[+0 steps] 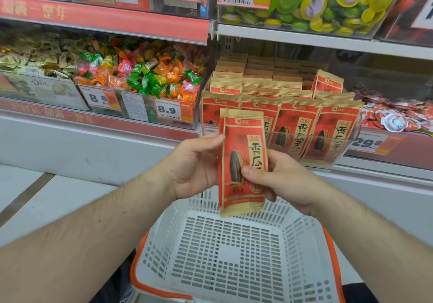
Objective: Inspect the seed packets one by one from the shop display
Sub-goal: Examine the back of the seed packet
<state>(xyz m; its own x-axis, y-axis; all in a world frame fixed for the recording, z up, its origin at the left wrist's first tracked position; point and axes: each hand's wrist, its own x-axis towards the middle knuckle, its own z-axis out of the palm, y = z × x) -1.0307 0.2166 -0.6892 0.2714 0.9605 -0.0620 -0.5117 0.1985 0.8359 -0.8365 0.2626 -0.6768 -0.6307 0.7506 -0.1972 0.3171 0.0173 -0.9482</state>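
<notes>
Two hands are holding a red seed packet [242,162] upright above the white basket [234,251]. Left hand [194,169] is pinching the packet's left edge, thumb near the top and fingers behind it. Right hand [281,180] is gripping the packet's lower right side, thumb pressing across its front. A second packet edge seems to be peeking out behind the first. Beyond the basket, rows of matching packets [297,124] are standing in a clear display bin [311,143] on the shelf.
</notes>
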